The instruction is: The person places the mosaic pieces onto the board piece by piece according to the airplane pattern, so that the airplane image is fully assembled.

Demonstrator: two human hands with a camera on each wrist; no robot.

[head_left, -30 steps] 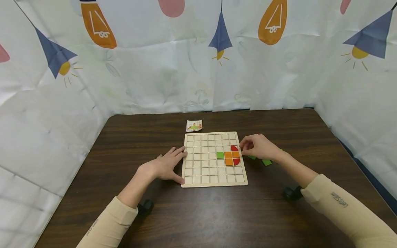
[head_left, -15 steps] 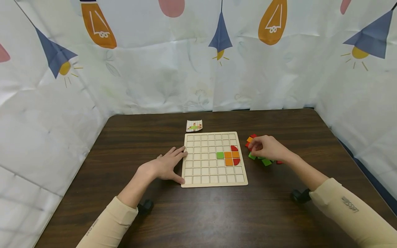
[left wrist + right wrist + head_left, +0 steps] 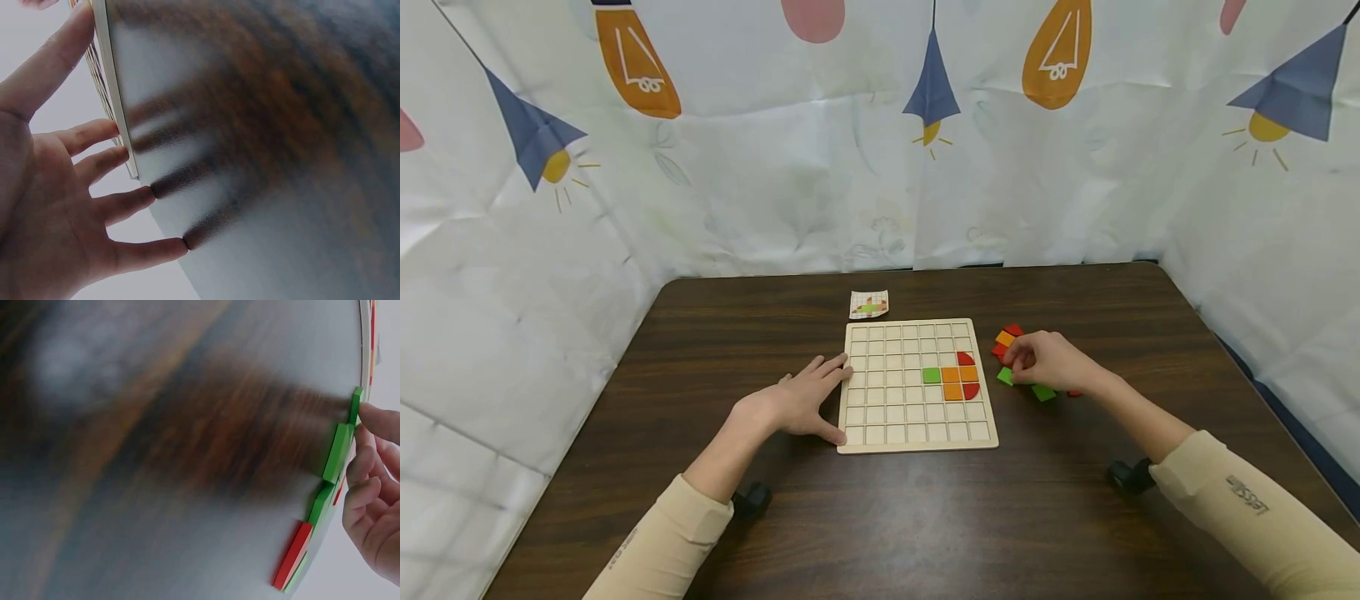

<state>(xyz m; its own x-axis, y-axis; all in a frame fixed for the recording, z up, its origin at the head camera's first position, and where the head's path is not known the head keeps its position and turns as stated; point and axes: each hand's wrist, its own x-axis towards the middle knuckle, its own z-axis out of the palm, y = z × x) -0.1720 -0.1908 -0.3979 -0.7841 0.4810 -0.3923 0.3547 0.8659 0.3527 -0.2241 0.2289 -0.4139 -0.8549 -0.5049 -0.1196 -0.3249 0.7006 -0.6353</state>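
Note:
A pale wooden grid board [image 3: 883, 408] lies in the middle of the table. On its right side sit a green square tile [image 3: 932, 376], orange square tiles [image 3: 952, 392] and red quarter-round tiles [image 3: 966, 359]. My left hand [image 3: 793, 401] rests with spread fingers against the board's left edge. My right hand [image 3: 1048, 360] is over the loose tiles right of the board, fingers curled, thumb and forefinger close together at a green tile [image 3: 355, 406]. I cannot tell whether it pinches one. Other green tiles [image 3: 1043, 392] lie beneath and beside it, some hidden.
Behind the board lies a small picture card [image 3: 869, 305] with a coloured grid pattern. Loose red tiles [image 3: 1014, 329] and an orange tile [image 3: 1005, 338] lie just beyond the right hand. The dark wooden table [image 3: 880, 525] ends at a hanging white curtain [image 3: 775, 192].
My right hand has gone from the board's right edge to the loose tiles, then shifted slightly down there; a green tile beside it has moved a little left. My left hand stays put.

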